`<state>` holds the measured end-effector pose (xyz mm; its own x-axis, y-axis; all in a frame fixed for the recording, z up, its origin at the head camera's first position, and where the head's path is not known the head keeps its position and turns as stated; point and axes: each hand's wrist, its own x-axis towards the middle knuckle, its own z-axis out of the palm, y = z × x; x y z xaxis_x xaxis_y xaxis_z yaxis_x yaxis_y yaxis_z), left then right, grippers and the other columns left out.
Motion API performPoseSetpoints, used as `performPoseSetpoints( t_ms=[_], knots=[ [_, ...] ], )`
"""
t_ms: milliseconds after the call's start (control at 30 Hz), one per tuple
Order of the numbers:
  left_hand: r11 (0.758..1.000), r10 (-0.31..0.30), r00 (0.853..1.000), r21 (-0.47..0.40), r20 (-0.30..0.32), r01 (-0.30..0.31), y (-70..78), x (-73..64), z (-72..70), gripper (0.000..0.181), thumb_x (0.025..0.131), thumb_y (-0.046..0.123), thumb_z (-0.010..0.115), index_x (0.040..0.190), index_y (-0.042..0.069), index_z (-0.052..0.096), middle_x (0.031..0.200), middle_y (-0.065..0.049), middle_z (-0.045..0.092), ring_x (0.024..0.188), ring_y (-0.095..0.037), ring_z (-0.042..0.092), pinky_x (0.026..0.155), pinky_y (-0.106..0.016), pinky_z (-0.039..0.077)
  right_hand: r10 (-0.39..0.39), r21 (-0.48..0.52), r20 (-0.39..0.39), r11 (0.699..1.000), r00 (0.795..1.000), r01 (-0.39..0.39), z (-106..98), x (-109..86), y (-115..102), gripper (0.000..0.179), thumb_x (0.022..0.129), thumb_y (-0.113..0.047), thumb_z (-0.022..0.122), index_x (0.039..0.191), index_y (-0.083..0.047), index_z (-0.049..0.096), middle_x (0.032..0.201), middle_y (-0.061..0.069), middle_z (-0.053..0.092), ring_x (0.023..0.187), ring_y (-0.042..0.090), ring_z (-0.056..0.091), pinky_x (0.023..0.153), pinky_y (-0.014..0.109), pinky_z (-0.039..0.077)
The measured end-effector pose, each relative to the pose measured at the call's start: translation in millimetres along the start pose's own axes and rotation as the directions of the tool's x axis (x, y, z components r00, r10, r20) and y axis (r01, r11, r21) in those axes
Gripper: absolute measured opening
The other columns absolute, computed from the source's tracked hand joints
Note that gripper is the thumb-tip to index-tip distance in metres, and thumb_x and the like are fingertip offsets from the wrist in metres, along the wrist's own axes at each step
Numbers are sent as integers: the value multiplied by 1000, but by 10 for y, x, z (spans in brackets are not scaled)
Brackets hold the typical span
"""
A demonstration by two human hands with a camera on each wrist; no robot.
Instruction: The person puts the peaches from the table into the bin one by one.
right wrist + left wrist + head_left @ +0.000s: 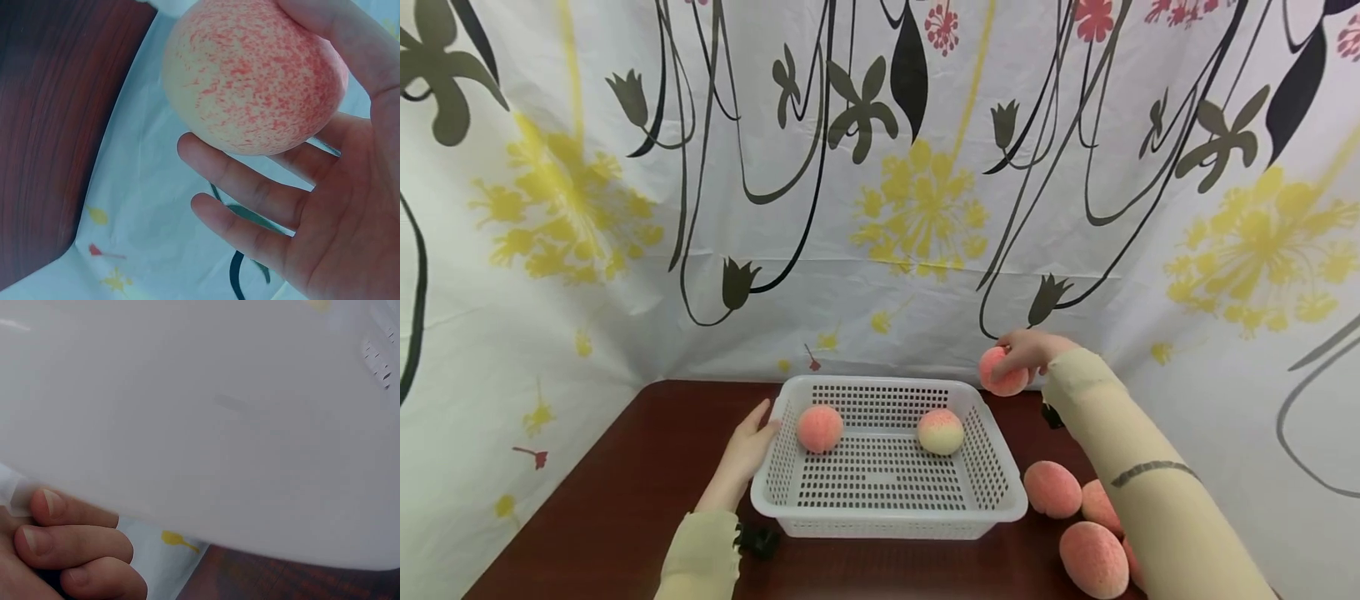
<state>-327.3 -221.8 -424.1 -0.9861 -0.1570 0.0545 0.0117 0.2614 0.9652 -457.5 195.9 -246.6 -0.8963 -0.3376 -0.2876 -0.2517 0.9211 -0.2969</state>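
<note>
In the head view, my right hand (1037, 350) holds a pink peach (996, 379) in the air beyond the basket's back right corner. The right wrist view shows this peach (250, 81), cream on one side and speckled red on the other, between thumb and fingers, with two fingers spread below it. A white perforated plastic basket (887, 515) stands on the table. Inside it lie a pink peach (820, 429) at the left and a paler peach (940, 432) at the right. My left hand (747, 450) holds the basket's left rim, its fingers (75, 540) curled below the edge.
Several peaches (1052, 489) lie on the dark wood table (647, 483) right of the basket, partly hidden by my right sleeve (1150, 467). A white flowered cloth (880, 317) hangs behind the table and along both sides.
</note>
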Motion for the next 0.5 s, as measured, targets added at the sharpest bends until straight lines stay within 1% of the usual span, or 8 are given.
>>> performPoseSetpoints(
  t_ms=[100, 167, 267, 400, 500],
  knots=[
    [1000, 5, 1000, 8, -5, -5, 22, 12, -6, 56, 104, 25, 43, 154, 7, 26, 142, -26, 44, 107, -33, 62, 94, -51, 46, -11, 9, -3, 1000, 1000, 11, 48, 42, -67, 81, 83, -38, 71, 144, 3, 37, 136, 26, 45, 85, 26, 62, 68, 40, 47],
    [1000, 11, 1000, 20, -12, -10, 30, 17, -13, 55, 104, 26, 44, 153, 6, 28, 140, -26, 47, 104, -30, 63, 91, -50, 48, -19, 3, -5, 1000, 1000, 19, 77, 77, -131, 79, 84, -38, 70, 144, 2, 38, 137, 24, 45, 89, 26, 60, 69, 40, 47],
    [1000, 11, 1000, 23, -20, -10, 19, 6, -17, 55, 104, 25, 44, 153, 6, 28, 142, -25, 45, 106, -31, 63, 93, -50, 47, -31, -14, -6, 999, 1000, 31, 114, 120, -243, 76, 85, -37, 69, 143, 2, 40, 136, 23, 47, 89, 25, 59, 69, 39, 47],
    [1000, 12, 1000, 6, -15, -12, -2, -13, 10, 55, 104, 25, 44, 153, 5, 28, 145, -25, 42, 111, -34, 60, 95, -52, 45, -39, -10, -13, 999, 999, 39, 152, 151, -381, 74, 84, -34, 70, 142, 2, 42, 132, 21, 50, 86, 25, 58, 68, 38, 47],
    [1000, 13, 1000, -1, -16, -13, -7, -21, 43, 55, 104, 24, 44, 153, 5, 28, 145, -24, 41, 114, -35, 59, 96, -53, 44, -46, 0, -17, 999, 999, 46, 170, 152, -443, 76, 84, -33, 71, 144, 0, 41, 137, 21, 47, 95, 26, 58, 73, 41, 49]
  ],
)
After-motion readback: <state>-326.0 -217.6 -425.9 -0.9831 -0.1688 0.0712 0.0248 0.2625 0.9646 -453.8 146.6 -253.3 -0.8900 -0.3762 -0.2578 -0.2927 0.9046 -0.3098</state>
